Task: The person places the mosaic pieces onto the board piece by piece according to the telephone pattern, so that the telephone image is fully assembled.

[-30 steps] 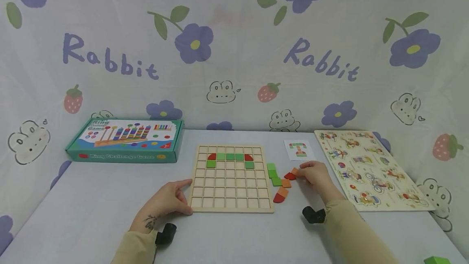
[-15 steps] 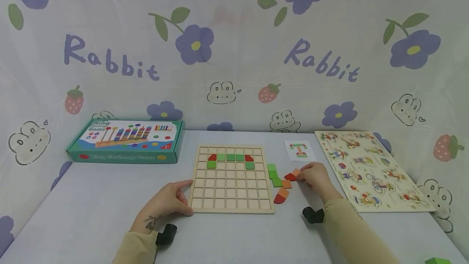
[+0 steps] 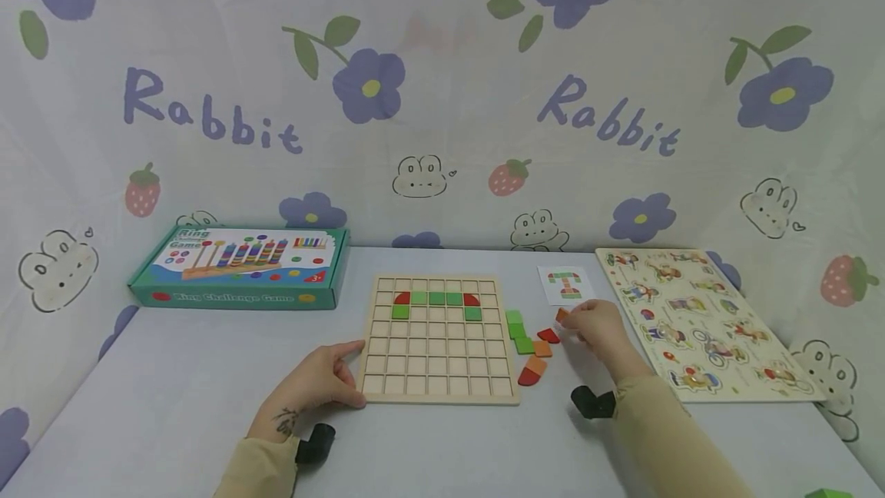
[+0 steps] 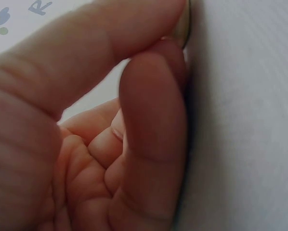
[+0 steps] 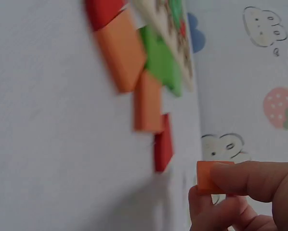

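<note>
My right hand [image 3: 598, 329] pinches an orange square tile [image 5: 205, 178] between thumb and fingers, raised off the tabletop in the right wrist view. Just left of it lie a red rounded tile [image 3: 548, 336], orange tiles [image 3: 542, 349] and light green tiles [image 3: 515, 317]. A second red rounded tile [image 3: 528, 377] touches an orange one. With thumb and index finger spread, my left hand [image 3: 311, 377] touches the left edge of a wooden grid board [image 3: 437, 366]. Green tiles [image 3: 436, 298] and red corner tiles [image 3: 402, 298] sit in its upper cells.
Behind the right hand lies a pattern card [image 3: 565, 285]. A wooden picture puzzle board [image 3: 705, 321] stretches along the right side. At the back left sits a green game box [image 3: 238, 267]. Part of a green object [image 3: 827, 493] shows at the bottom right edge.
My right hand has lifted the orange tile up and away from the red rounded tile beside it. The left hand keeps its place at the board.
</note>
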Available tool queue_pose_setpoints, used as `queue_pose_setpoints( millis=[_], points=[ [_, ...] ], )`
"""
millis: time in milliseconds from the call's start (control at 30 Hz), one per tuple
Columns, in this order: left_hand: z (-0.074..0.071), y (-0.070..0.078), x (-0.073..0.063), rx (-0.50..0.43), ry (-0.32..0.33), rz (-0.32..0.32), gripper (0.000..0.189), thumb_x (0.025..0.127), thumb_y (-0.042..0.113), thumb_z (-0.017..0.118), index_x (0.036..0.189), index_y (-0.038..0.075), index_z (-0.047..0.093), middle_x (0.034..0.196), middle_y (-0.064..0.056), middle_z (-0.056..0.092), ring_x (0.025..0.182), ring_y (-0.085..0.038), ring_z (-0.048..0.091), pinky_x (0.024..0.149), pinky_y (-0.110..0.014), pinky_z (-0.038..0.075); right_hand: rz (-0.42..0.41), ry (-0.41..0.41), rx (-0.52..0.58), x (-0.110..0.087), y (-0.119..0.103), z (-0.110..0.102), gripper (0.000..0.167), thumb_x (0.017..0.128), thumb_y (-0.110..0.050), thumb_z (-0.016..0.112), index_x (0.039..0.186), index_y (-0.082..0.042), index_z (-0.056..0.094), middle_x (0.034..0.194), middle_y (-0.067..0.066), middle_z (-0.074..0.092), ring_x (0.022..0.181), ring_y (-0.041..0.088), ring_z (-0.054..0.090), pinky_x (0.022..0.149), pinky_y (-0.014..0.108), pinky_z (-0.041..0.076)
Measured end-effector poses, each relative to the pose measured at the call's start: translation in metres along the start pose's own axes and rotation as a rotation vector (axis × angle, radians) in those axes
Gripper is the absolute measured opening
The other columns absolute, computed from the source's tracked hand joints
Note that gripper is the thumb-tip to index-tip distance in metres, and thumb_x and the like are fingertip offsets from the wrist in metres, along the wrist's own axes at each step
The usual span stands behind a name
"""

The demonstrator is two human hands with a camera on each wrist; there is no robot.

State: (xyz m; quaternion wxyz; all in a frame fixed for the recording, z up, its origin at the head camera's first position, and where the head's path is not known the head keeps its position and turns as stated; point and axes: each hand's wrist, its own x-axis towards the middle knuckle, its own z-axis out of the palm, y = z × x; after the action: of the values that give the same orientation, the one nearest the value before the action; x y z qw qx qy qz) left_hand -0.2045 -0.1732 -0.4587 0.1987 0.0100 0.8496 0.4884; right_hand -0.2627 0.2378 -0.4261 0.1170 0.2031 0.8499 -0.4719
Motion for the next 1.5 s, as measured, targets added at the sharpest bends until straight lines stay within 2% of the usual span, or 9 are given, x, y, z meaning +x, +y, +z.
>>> queue_pose_setpoints(
  millis=[167,400,567,800,933,1000,1200,1367,1500],
  points=[
    [0.0,0.0,0.0,0.004,0.001,0.003,0.091,0.059,0.003,0.083,0.139,0.006,0.041,0.061,-0.003,0.058,0.053,-0.011,0.047,0.051,-0.026,0.038,-0.066,-0.002,0.083,-0.008,-0.028,0.012,0.02,0.084,-0.014,0.061,0.098,-0.004,0.051,0.085,0.006,0.062,0.061,0.013,0.05,0.051,0.024,0.035],
    [0.0,0.0,-0.001,0.0,-0.008,0.006,0.09,0.059,0.002,0.083,0.139,0.006,0.04,0.061,-0.003,0.058,0.053,-0.011,0.047,0.051,-0.026,0.037,-0.182,-0.068,0.064,-0.023,-0.068,0.048,0.021,0.086,-0.018,0.06,0.101,-0.004,0.056,0.088,0.009,0.067,0.058,0.013,0.052,0.048,0.023,0.034],
    [0.0,0.0,0.0,-0.003,-0.008,0.006,0.091,0.059,0.003,0.083,0.139,0.006,0.04,0.062,-0.003,0.057,0.053,-0.011,0.047,0.051,-0.026,0.038,-0.261,-0.109,0.073,-0.026,-0.086,0.077,0.02,0.086,-0.017,0.061,0.099,-0.001,0.061,0.088,0.013,0.068,0.057,0.014,0.05,0.047,0.023,0.032],
    [0.0,0.0,-0.001,-0.006,-0.012,0.008,0.091,0.059,0.002,0.083,0.139,0.006,0.04,0.062,-0.003,0.057,0.053,-0.011,0.047,0.051,-0.026,0.038,-0.308,-0.089,0.027,-0.021,-0.094,0.116,0.013,0.082,-0.013,0.067,0.084,0.0,0.065,0.079,0.009,0.066,0.067,0.015,0.055,0.061,0.028,0.042],
    [0.0,0.001,-0.001,-0.009,-0.011,0.004,0.09,0.059,0.002,0.082,0.139,0.005,0.04,0.062,-0.003,0.057,0.053,-0.011,0.047,0.051,-0.026,0.038,-0.317,-0.071,-0.039,-0.022,-0.096,0.132,0.011,0.08,-0.012,0.067,0.078,-0.002,0.067,0.077,0.01,0.067,0.072,0.02,0.058,0.061,0.028,0.04],
    [-0.001,0.001,-0.002,-0.008,-0.01,0.003,0.09,0.06,0.002,0.082,0.139,0.005,0.04,0.061,-0.003,0.057,0.052,-0.011,0.047,0.051,-0.026,0.038,-0.311,-0.07,-0.047,-0.023,-0.096,0.138,0.01,0.08,-0.012,0.068,0.079,-0.002,0.067,0.08,0.01,0.067,0.073,0.02,0.058,0.061,0.027,0.04],
    [-0.001,0.001,-0.002,0.007,-0.008,0.009,0.09,0.06,0.003,0.082,0.139,0.005,0.04,0.061,-0.003,0.057,0.053,-0.011,0.047,0.051,-0.026,0.038,-0.287,-0.054,-0.071,-0.02,-0.094,0.149,0.011,0.079,-0.013,0.069,0.08,-0.002,0.066,0.087,0.008,0.067,0.074,0.016,0.054,0.059,0.026,0.038],
    [-0.001,0.001,-0.002,0.01,-0.008,0.011,0.09,0.059,0.003,0.083,0.139,0.006,0.04,0.062,-0.004,0.058,0.053,-0.012,0.048,0.052,-0.026,0.039,-0.258,-0.047,-0.078,-0.014,-0.092,0.154,0.013,0.077,-0.014,0.072,0.075,-0.004,0.063,0.078,0.004,0.061,0.062,0.014,0.046,0.051,0.026,0.036],
    [-0.001,0.001,-0.002,0.003,-0.014,0.01,0.091,0.059,0.003,0.083,0.139,0.005,0.04,0.062,-0.004,0.058,0.053,-0.011,0.048,0.052,-0.026,0.039,-0.252,-0.023,-0.096,-0.012,-0.09,0.156,0.014,0.077,-0.015,0.072,0.074,-0.005,0.063,0.075,0.004,0.061,0.063,0.014,0.049,0.052,0.026,0.037]
  ],
)
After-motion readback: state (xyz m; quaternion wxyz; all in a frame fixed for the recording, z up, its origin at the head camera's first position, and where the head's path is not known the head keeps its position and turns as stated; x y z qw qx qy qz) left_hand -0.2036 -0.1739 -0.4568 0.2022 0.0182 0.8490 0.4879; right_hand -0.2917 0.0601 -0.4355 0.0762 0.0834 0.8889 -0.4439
